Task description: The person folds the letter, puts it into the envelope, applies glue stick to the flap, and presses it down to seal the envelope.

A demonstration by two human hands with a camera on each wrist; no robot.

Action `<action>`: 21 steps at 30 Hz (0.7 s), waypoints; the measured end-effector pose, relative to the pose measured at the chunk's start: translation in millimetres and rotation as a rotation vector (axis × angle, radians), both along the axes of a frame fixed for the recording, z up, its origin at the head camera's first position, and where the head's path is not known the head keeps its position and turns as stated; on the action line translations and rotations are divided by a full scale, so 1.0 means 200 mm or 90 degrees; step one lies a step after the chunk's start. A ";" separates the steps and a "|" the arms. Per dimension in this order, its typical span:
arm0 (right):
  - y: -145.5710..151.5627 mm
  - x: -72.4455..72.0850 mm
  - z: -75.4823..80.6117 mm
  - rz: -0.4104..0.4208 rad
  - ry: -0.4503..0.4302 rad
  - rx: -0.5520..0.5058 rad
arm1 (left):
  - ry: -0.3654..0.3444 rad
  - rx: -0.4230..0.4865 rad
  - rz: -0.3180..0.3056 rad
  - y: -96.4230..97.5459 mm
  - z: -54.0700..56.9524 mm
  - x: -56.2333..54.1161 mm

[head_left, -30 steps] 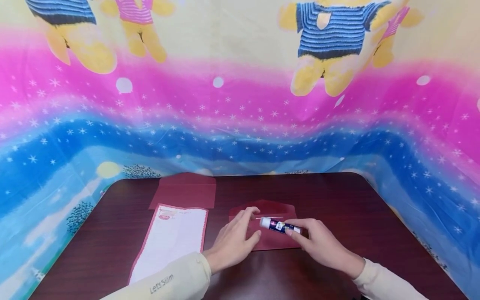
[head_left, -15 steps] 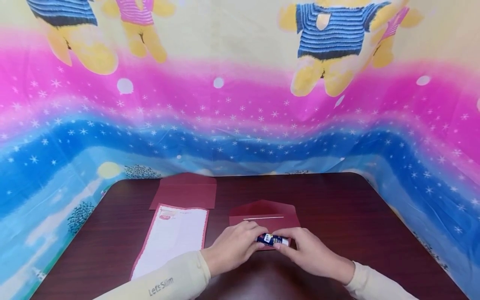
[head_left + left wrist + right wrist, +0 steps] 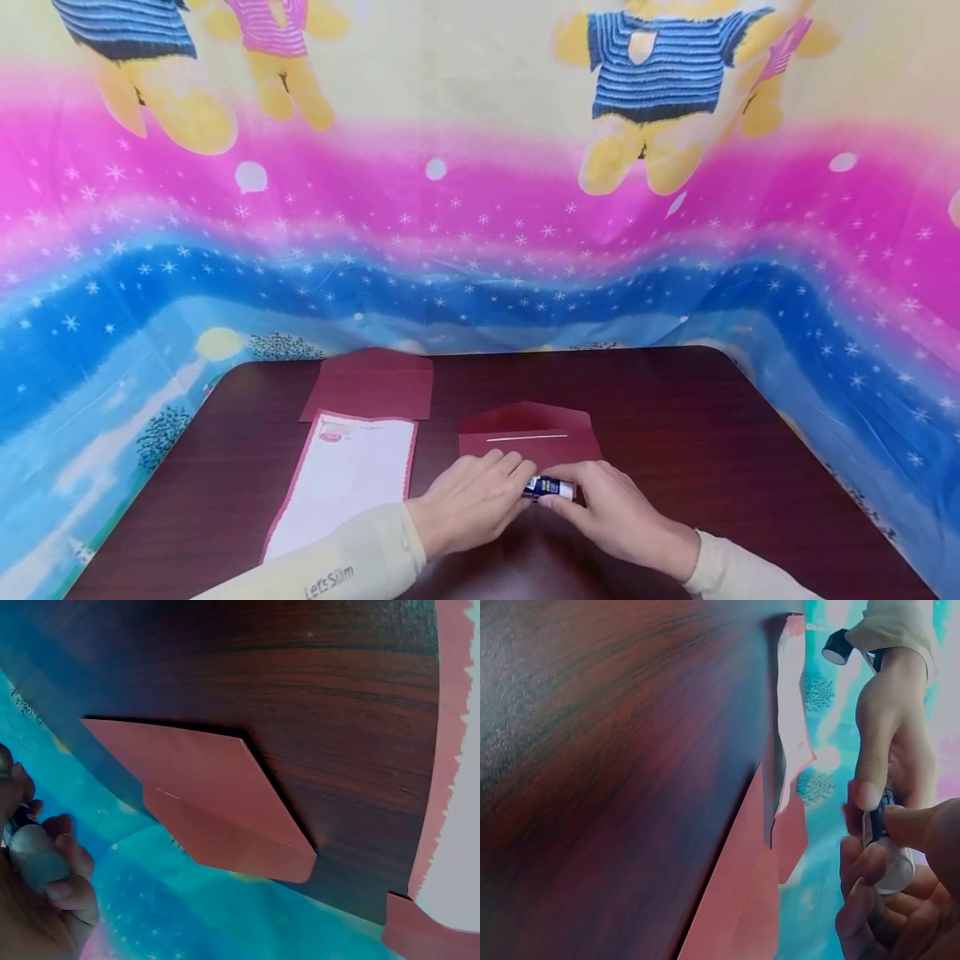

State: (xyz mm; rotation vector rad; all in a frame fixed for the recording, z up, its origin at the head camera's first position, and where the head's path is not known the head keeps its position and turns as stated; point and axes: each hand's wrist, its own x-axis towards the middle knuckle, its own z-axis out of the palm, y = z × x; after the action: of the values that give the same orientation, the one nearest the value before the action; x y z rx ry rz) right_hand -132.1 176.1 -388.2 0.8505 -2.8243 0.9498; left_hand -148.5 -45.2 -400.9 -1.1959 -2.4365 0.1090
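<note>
- Left hand (image 3: 476,498), spread apart from the glue stick (image 3: 552,487) a second ago, now wraps one end of it; stick itself drawn nearer the person, off the middle of the envelope (image 3: 558,451).
- Glue stick: dark blue label, white end toward the right, lying crosswise between the two hands, seen by the head camera against the envelope's near side; held up off the table.
- Left hand: fingers curled round the left end, hiding it from above. Left wrist view shows a pale end among the bent fingers.
- Right hand (image 3: 618,510): pinching the right end, thumb on the near side, fingers on the far side.
- Envelope: dark red, just beyond the hands, flap (image 3: 528,416) unfolded toward the far side. Thin white line (image 3: 527,437) runs across its body, below the flap.
- Left of it, a letter sheet (image 3: 352,479): white, ragged red border, small red print at upper left; top end lapping a second envelope (image 3: 371,389), whose flap also lies unfolded, at the table's far edge.
- Pale sleeves (image 3: 360,554) on both arms, lettering on the left.
- Table (image 3: 690,417): dark wood grain. Behind it, a printed cloth (image 3: 465,225), bears and snowflakes.
</note>
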 end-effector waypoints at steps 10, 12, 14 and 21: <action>0.00 0.00 0.00 0.034 -0.003 -0.027 | 0.034 -0.035 -0.054 -0.03 0.00 -0.04; 0.00 0.00 0.00 0.037 0.005 -0.030 | 0.042 -0.034 -0.055 -0.03 0.00 -0.05; -0.01 0.00 -0.01 0.036 0.011 -0.031 | 0.054 -0.030 -0.055 -0.03 0.00 -0.05; -0.02 0.00 0.00 0.006 0.030 -0.039 | 0.092 -0.030 -0.052 -0.02 0.01 -0.05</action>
State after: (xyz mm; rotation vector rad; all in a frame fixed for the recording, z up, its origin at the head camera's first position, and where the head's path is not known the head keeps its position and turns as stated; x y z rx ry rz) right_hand -133.0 171.8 -388.2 0.8686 -2.7398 0.9978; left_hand -158.4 -48.4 -397.9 -1.2603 -2.2697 0.2229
